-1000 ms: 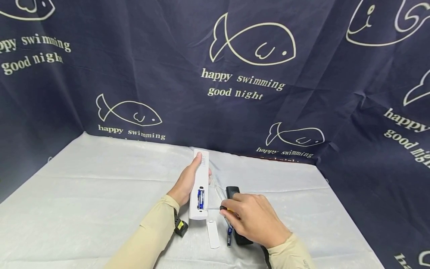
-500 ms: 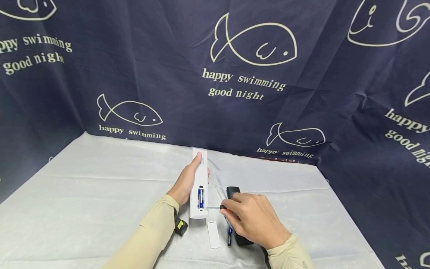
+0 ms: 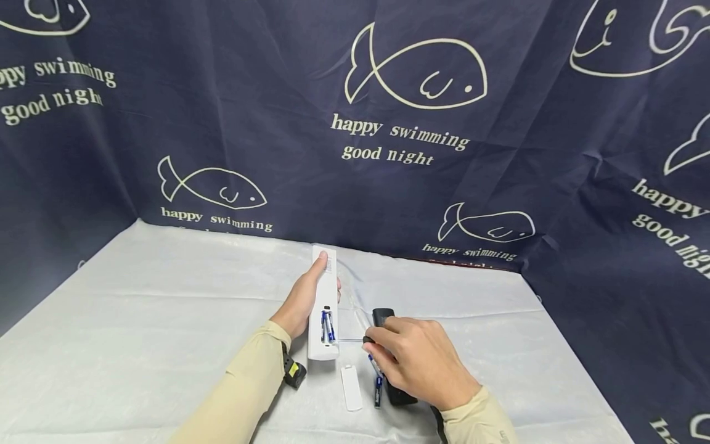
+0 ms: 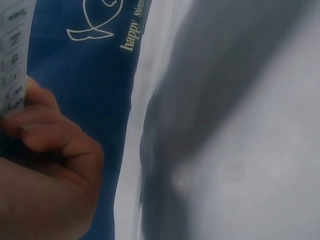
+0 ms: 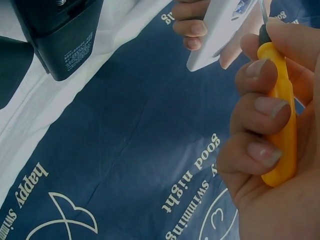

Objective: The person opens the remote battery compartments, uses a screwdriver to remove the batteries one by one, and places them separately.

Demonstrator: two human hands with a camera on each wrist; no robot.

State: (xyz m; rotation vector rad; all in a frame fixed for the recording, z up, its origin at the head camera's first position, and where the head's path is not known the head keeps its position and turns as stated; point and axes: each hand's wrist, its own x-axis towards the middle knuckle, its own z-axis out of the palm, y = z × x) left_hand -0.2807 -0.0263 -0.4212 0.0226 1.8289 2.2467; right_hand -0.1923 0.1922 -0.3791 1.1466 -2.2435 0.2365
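Observation:
My left hand point(image 3: 303, 297) grips a white remote control point(image 3: 323, 290), back side up, thumb lying along it. Its battery compartment is uncovered and holds blue batteries point(image 3: 328, 327), one slanting. In the left wrist view, fingers curl at the remote's button side point(image 4: 12, 60). My right hand point(image 3: 418, 357) holds a screwdriver with a yellow handle point(image 5: 281, 110). The thin metal shaft point(image 3: 350, 340) reaches the compartment's lower right edge; exact tip contact is too small to tell. A white battery cover point(image 3: 351, 388) lies just below the remote.
Partly under my right hand lies a black remote point(image 3: 383, 316), its battery bay uncovered in the right wrist view. A blue battery point(image 3: 378, 393) rests beside it, with another battery point(image 3: 374, 364) close above. Dark fish-print cloth point(image 3: 344, 197) walls in the white-covered table point(image 3: 166, 345).
The white remote and my left hand have shifted slightly left. One battery in the compartment now slants, where both lay parallel before. My right hand and screwdriver have barely moved.

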